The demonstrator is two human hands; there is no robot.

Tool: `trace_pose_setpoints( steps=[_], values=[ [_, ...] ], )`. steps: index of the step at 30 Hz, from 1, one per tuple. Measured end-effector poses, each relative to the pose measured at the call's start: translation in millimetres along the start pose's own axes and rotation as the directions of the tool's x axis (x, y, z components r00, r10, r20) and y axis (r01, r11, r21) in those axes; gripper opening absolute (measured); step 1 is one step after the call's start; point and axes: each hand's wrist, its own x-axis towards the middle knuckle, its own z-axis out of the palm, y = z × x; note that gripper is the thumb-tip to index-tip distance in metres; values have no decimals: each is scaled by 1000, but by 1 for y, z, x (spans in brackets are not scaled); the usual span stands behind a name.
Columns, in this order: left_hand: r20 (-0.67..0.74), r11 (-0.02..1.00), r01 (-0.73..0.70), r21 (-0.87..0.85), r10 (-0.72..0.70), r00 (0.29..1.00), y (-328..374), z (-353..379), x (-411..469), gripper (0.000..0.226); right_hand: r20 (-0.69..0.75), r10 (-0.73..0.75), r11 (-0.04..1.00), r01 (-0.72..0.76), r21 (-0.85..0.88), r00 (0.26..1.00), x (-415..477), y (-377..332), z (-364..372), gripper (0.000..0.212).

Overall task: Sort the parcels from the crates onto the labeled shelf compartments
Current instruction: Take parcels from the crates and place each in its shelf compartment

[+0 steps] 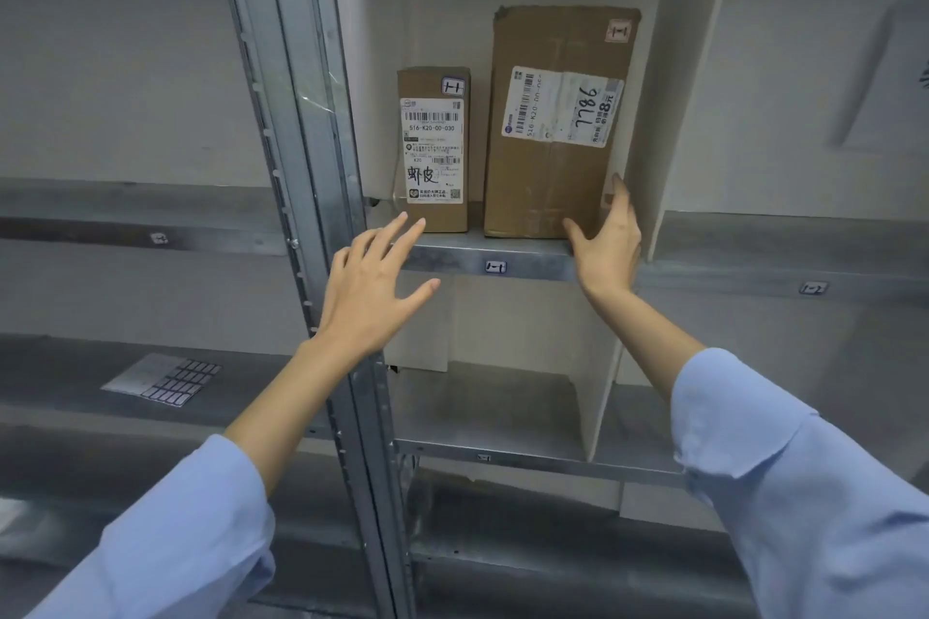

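Observation:
Two brown cardboard parcels stand upright on a metal shelf [533, 261] that carries a small label tag [495, 267] on its front edge. The small parcel [433, 151] is on the left, the large parcel [553, 126] on the right, both with white shipping labels. My right hand [606, 241] touches the large parcel's lower right corner, thumb against its front and fingers along its right side. My left hand [372, 287] hovers with straight, spread fingers just in front of the small parcel's lower left corner, holding nothing.
A grey metal upright post [321, 166] stands left of the compartment. White divider panels [653, 116] wall the compartment on both sides. A lower compartment [482, 412] lies beneath. A sheet of small labels [166, 380] lies on the left lower shelf. Another tag [813, 288] marks the right shelf.

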Motion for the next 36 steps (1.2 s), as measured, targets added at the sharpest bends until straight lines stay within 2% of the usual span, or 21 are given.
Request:
trace_pose_setpoints(
  steps=[7,12,17,21,26,30,36],
  values=[
    [13,993,-96,-67,97,995,35,5,6,67,28,-161,987,161,-23,987,-30,2,-40,74],
    [17,965,-205,-166,210,977,94,19,11,73,2,-138,986,138,-95,990,-52,19,-93,77],
    [2,892,-337,-303,354,935,180,36,16,77,-51,-41,960,25,-280,998,-66,58,-174,82],
    [-25,797,-460,-392,490,871,269,47,19,77,-120,9,881,-65,-469,993,-80,96,-255,85],
    [-52,657,-603,-452,656,753,389,61,8,77,-218,116,712,-234,-662,969,-101,142,-364,85],
    [-88,546,-663,-513,734,673,487,65,-8,78,-295,127,597,-311,-740,947,-125,174,-450,85],
    [-160,386,-697,-605,798,581,649,58,-44,77,-417,211,455,-467,-759,884,-148,216,-587,83]
  ],
)
